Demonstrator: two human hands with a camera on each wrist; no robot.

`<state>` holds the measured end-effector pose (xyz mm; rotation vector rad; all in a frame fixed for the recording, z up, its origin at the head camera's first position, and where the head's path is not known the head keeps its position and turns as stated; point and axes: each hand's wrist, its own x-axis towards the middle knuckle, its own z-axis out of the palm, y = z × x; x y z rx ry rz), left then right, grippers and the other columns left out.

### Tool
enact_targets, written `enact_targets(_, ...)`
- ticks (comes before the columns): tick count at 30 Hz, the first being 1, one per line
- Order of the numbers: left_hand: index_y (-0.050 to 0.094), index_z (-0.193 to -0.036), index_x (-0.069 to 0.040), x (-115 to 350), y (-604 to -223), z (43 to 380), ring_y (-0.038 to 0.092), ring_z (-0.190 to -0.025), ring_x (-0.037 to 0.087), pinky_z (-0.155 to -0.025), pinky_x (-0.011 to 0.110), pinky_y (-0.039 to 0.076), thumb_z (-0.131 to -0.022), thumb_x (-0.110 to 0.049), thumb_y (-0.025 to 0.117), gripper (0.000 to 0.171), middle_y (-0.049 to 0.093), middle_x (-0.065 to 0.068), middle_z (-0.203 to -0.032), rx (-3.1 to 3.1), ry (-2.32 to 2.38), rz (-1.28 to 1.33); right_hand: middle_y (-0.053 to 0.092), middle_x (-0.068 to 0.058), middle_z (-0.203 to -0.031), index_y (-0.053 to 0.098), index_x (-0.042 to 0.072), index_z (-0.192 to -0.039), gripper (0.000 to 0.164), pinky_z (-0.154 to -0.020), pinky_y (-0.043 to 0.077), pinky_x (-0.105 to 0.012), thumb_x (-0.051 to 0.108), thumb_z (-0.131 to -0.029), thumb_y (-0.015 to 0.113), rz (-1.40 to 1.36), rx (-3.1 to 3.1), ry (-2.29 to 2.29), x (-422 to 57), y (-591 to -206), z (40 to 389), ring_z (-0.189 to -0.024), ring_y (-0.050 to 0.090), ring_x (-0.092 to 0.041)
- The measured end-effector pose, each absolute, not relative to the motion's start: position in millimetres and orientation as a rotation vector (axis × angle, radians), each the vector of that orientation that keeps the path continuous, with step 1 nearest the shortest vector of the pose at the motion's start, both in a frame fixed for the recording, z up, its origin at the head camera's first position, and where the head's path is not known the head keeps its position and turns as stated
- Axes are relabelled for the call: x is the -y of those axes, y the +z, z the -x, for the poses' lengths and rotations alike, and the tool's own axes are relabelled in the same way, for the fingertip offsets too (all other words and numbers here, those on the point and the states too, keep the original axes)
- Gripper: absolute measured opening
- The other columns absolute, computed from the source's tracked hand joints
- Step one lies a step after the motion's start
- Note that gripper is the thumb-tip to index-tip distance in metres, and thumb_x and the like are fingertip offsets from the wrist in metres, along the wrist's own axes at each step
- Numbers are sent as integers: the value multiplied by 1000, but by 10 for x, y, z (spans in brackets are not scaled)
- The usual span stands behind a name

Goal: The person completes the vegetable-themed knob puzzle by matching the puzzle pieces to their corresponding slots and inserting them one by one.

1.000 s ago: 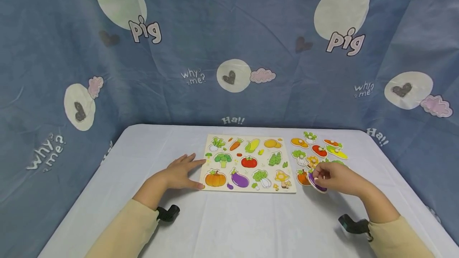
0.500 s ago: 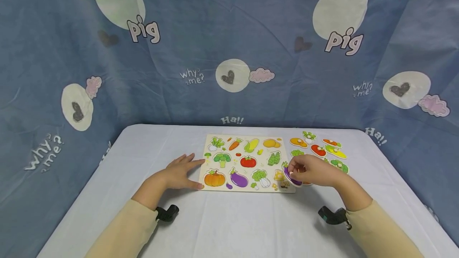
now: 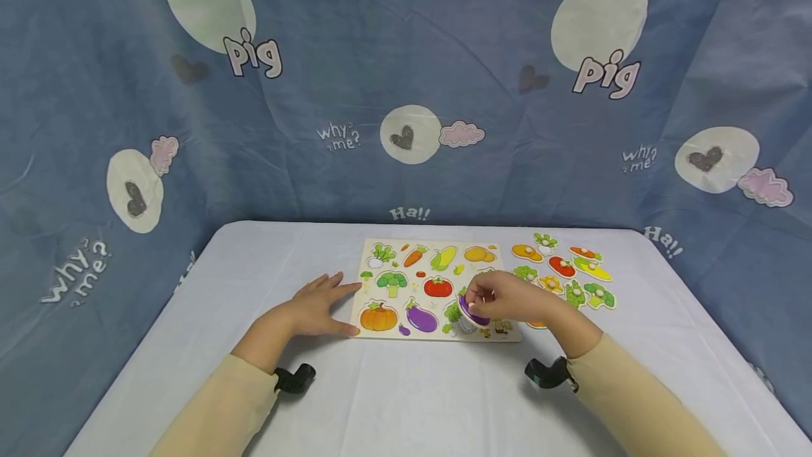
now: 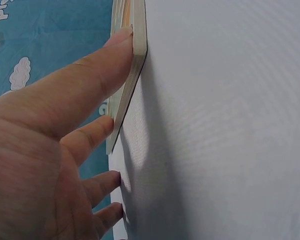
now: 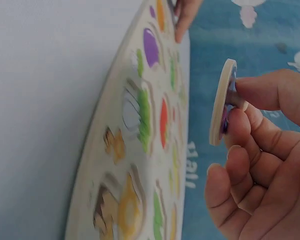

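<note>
In the head view my right hand (image 3: 510, 296) pinches a purple eggplant puzzle piece (image 3: 472, 313) above the puzzle board (image 3: 406, 266). The right wrist view shows thumb and finger on the small knob of this eggplant piece (image 5: 221, 105), which hangs clear of the board. The printed eggplant slot (image 3: 421, 317) lies to the left of it, in the board's front row. My left hand (image 3: 323, 305) is spread at the board's left edge. Its thumb and index finger touch that edge, and in the left wrist view the thumb (image 4: 102, 67) rests at the corner.
Several loose vegetable pieces lie right of the board, among them a tomato (image 3: 562, 267), a broccoli (image 3: 599, 295) and a corn (image 3: 592, 269). A white cloth covers the table (image 3: 406, 400). A blue printed curtain (image 3: 317, 182) stands behind.
My right hand has carried the eggplant piece leftward, from the loose pieces to over the board's right part. My left hand has stayed at the board's edge.
</note>
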<state>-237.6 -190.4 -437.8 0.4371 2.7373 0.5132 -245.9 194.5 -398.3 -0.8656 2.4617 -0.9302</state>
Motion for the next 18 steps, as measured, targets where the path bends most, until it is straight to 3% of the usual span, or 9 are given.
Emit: enact_targets(18, 42, -154, -21, 1905, -4353, 2350, 14, -148, 49, -116, 68, 15, -76, -59, 79, 95, 23, 23, -162, -2744, 504, -460, 55, 5, -73, 65, 14, -93, 4, -62, 45, -24, 12, -92, 69, 926, -2473, -921, -1281, -4299, 2560, -69, 51, -9)
